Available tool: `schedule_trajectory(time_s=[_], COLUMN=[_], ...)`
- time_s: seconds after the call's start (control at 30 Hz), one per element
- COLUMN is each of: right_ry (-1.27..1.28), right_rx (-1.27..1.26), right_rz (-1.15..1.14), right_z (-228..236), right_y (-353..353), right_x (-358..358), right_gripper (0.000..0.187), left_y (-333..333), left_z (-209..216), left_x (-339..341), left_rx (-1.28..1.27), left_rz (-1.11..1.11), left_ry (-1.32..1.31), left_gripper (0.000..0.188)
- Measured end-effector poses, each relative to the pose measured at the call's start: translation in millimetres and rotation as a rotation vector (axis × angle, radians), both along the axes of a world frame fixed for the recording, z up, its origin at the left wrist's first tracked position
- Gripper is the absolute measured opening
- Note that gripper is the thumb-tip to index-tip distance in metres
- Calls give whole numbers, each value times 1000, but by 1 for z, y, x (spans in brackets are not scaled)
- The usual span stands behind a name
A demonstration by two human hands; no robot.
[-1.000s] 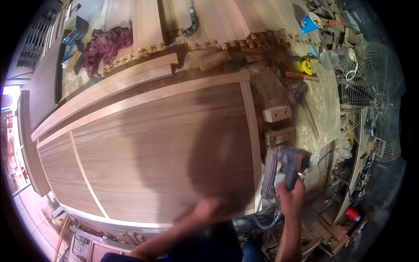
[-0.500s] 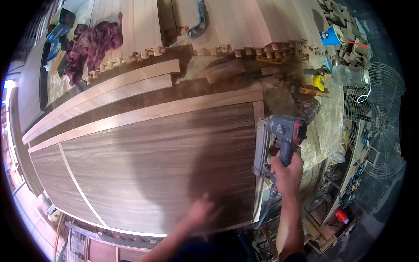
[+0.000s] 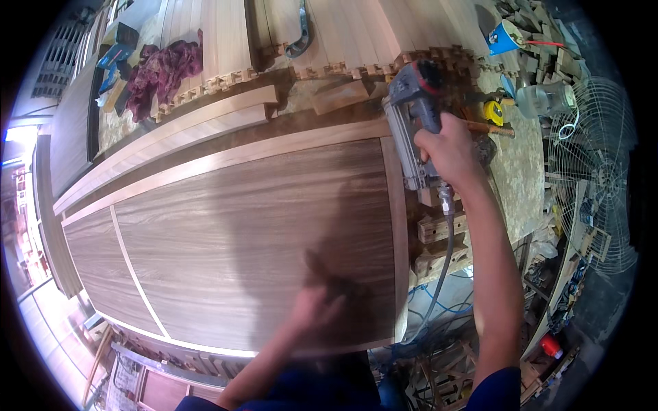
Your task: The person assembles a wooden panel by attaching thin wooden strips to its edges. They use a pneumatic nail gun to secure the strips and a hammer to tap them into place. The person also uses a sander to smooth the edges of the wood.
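My right hand is wrapped round the handle of a grey-blue pneumatic nail gun. The gun is at the far right corner of a framed wood panel, its long magazine running beside the end strip. Whether its nose touches the wood I cannot tell. From the handle an air hose curves down past the panel's right end. Over the near right part of the panel, in shadow, is my left hand, slightly blurred. Its fingers are apart and it holds nothing; contact with the surface is unclear.
Two loose wood strips lie beyond the panel. Farther back are notched boards, a maroon cloth and a blue-grey curved tool. To the right are a yellow tape measure, a clear jar and a wire fan guard.
My right hand has carried the nail gun away from me along the panel's right end to its far corner. My left hand has shifted slightly nearer to me. The view has shifted a little.
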State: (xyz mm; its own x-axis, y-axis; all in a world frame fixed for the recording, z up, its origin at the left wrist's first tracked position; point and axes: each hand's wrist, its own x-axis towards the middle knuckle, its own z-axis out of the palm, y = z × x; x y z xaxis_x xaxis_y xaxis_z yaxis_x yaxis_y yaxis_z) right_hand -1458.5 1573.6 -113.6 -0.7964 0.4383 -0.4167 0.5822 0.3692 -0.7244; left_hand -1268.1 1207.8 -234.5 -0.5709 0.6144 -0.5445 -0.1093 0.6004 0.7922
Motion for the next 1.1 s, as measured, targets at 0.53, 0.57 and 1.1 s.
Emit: schedule_trajectory(time_s=[0.53, 0.57, 1.1], right_ry=[-137, -171, -46], right_rx=[79, 86, -93], right_rz=[70, 107, -375], right_z=[-3, -3, 48], right_y=[8, 9, -58], right_x=[-17, -17, 221], right_gripper=[19, 19, 29], left_y=[0, 0, 0], left_z=[-3, -4, -2], left_x=[4, 5, 4], left_rx=[-3, 32, 102], left_rz=[46, 81, 131], left_ry=[-38, -12, -7], left_gripper=[27, 33, 18])
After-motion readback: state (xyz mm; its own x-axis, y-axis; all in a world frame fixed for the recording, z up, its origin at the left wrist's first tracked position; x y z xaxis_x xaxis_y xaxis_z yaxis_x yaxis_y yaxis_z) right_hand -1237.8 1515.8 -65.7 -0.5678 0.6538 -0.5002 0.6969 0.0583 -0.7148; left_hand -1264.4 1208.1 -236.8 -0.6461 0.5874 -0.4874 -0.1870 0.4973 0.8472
